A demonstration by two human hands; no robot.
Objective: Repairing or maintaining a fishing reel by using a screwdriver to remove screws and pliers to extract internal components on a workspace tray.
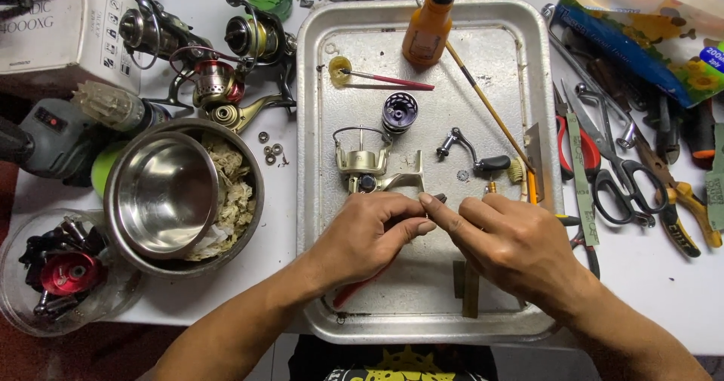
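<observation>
Dented metal tray [528, 64], small dark part [439, 198] between fingers [431, 202]

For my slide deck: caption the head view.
Both hands, left hand and right hand, pinch a small dark part over a metal tray beside a dismantled reel body.

Repair workbench, fishing reels [226, 72], scissors [622, 174], metal tray [317, 125]

small part hidden between hands [434, 219]
</observation>
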